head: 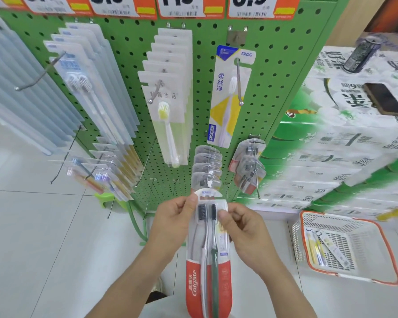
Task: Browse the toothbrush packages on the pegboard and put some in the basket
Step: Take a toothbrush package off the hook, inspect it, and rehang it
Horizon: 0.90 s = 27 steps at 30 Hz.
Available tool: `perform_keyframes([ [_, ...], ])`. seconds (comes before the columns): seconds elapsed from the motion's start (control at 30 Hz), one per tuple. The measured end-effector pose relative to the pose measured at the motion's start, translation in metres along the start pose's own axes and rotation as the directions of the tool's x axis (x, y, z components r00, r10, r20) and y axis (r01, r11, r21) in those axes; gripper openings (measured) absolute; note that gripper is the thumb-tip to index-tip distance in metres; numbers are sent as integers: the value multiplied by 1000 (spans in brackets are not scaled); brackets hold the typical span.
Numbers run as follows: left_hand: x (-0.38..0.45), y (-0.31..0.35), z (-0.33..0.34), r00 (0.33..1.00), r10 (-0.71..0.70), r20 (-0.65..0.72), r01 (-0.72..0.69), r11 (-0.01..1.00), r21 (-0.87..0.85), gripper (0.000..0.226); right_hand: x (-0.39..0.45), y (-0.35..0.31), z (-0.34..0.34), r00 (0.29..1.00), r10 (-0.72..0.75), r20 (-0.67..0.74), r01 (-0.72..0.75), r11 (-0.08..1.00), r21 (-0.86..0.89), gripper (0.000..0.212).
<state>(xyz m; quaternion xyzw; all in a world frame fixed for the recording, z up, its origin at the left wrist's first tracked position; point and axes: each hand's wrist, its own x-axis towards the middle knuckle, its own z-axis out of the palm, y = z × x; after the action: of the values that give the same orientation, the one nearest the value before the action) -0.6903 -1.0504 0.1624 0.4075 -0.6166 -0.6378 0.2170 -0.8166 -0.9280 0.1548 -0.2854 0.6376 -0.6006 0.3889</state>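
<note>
I hold a red Colgate twin-pack of toothbrushes (207,255) upright in front of me with both hands. My left hand (172,216) pinches its upper left edge, thumb on the front. My right hand (241,228) pinches its upper right edge. The pack is off its peg, just below a row of the same clear packs (207,166) on the green pegboard (276,72). A white basket with an orange rim (388,249) stands on the floor to the right and holds a couple of toothbrush packages (317,249).
More packages hang above: a FROG toothbrush pack (230,97), a yellow-bristled brush pack (168,120), twin packs (83,88) at left. Bare metal hooks stick out low on the board. Stacked tissue cartons (345,143) at right carry a can (361,56) and a phone (384,99).
</note>
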Motion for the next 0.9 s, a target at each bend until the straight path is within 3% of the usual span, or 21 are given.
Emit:
perform_keyframes([
  [0.13, -3, -11, -7, 995, 88, -50, -68, 948, 312, 52, -6, 5, 12, 993, 98, 67, -89, 988, -130, 25],
  [0.23, -8, -16, -8, 996, 91, -13, -78, 912, 402, 46, -9, 11, 19, 994, 110, -4, -109, 980, -164, 29],
  [0.3, -16, -21, -7, 996, 80, 37, -88, 919, 384, 32, -9, 13, 23, 990, 115, -76, -126, 979, -160, 28],
  [0.37, -24, -26, -7, 992, 51, 114, -87, 940, 331, 32, -8, 13, 24, 985, 129, -111, -143, 981, -131, 31],
  [0.57, -30, -22, -19, 953, -37, 300, -32, 974, 224, 78, -10, 14, 21, 980, 158, -120, -176, 972, -154, 41],
  [0.77, -30, -17, -24, 973, -67, 219, 35, 989, 145, 79, -12, 7, 21, 974, 217, 61, -204, 963, -176, 52],
  [0.9, -30, -18, -26, 972, -78, 220, 42, 986, 163, 72, -13, 4, 19, 971, 221, 86, -207, 966, -155, 50],
])
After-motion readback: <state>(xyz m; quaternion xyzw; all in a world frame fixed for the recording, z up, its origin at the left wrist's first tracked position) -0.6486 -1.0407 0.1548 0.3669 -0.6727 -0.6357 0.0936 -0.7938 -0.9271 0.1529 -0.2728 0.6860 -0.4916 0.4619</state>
